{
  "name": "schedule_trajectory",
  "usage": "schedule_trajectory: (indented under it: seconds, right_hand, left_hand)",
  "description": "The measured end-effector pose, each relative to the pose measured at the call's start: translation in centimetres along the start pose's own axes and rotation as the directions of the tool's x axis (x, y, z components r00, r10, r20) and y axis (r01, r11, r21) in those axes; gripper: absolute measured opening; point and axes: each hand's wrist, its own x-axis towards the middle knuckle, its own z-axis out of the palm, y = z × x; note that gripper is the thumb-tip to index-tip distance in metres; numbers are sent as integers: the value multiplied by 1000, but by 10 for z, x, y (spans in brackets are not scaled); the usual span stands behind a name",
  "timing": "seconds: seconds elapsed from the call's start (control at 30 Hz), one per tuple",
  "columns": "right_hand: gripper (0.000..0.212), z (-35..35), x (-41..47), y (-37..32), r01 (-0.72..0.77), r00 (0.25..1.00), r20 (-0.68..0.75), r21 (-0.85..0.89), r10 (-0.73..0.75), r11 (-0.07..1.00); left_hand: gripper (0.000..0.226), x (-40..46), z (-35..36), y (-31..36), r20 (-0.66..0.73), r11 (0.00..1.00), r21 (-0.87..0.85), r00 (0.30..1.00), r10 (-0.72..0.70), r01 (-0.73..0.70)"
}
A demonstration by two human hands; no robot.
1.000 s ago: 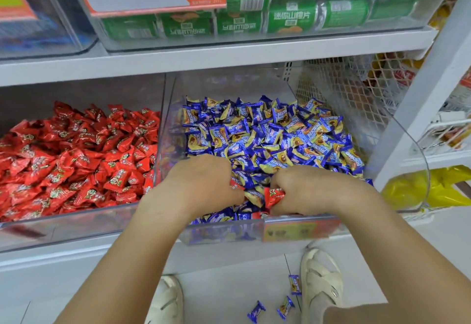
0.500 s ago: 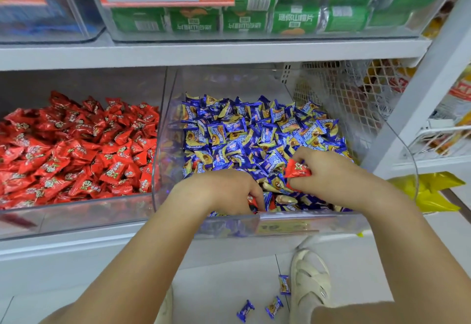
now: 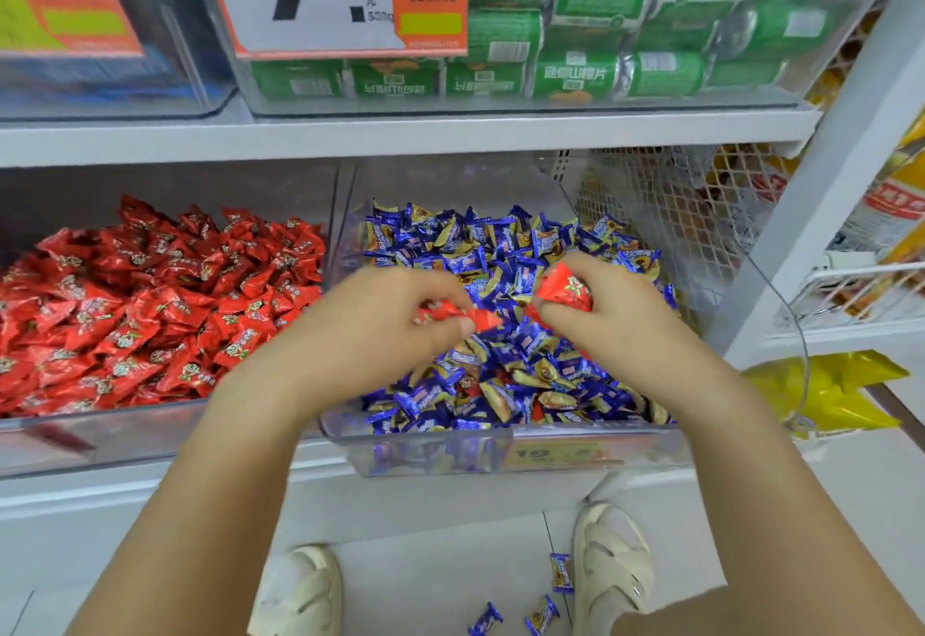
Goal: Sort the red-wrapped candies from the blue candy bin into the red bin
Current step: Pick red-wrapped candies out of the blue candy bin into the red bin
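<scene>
Now red candy (image 3: 565, 291) in right hand (image 3: 608, 320)

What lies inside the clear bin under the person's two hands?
The clear bin holds a heap of blue-wrapped candies, with a few red wrappers showing among them near the front. The left hand and right hand, each holding a red candy, cover what lies beneath.

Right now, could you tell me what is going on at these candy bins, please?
A person is picking red-wrapped candies out of the blue candy bin. The left hand pinches one red candy, and the right hand holds another red candy; both are above the blue pile. Neither has reached the red bin on the left yet. A few blue candies lie on the floor by the person's sandals.
</scene>
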Motion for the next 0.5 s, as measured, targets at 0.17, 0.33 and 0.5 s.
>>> schedule_trajectory:
  seconds: [0.17, 0.33, 0.5]
  right_hand:
    - [8, 29, -2, -71, 143, 981, -175, 329, -89, 934]
    - [10, 70, 6, -138, 239, 971, -97, 396, -219, 886]
    - [44, 101, 49, -182, 307, 950, 67, -2, -306, 952]
  left_hand:
    - [9, -47, -43, -35, -380, 981, -156, 910, -166, 114]
    - [15, -64, -53, -102, -478, 886, -134, 755, -450, 443]
    - [23, -63, -64, -138, -466, 839, -232, 701, -541, 493]
